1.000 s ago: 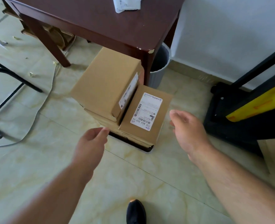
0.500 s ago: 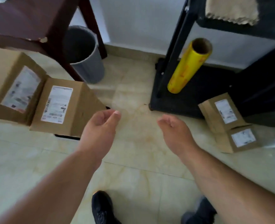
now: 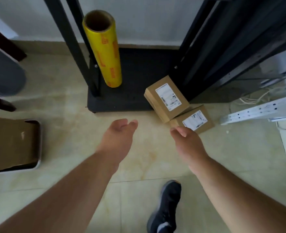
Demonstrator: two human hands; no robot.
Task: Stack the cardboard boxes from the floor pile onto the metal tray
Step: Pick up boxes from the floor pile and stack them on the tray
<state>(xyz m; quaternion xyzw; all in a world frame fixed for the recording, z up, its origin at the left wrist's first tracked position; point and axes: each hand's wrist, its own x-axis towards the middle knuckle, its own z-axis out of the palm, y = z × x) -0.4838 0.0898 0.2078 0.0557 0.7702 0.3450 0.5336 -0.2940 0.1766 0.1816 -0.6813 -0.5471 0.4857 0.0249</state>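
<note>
From the head view, my left hand (image 3: 118,137) and my right hand (image 3: 187,143) both reach out over the tiled floor (image 3: 71,101), fingers loose and holding nothing, well apart from each other. The two small cardboard boxes left in the pile sit far right: the upper box (image 3: 166,98) leans tilted, its near edge resting on the lower box (image 3: 193,121) and its far side against the black rack base (image 3: 122,100). My right hand's fingertips are just beside the lower box's near corner, not yet touching as far as I can tell. The metal tray (image 3: 38,145) lies at the left, already carrying a large brown box (image 3: 9,142), with only its rim showing. The risk I see is pulling the lower box first, which would let the tilted one slide off onto the floor; taking the upper one first looks safer. The rack's black upright (image 3: 197,47) stands close behind the boxes and could catch my knuckles, and the yellow film roll (image 3: 105,49) leaning on the rack might topple if bumped. Between boxes and tray the floor is open, though my shoe (image 3: 165,209) stands near that path.
</note>
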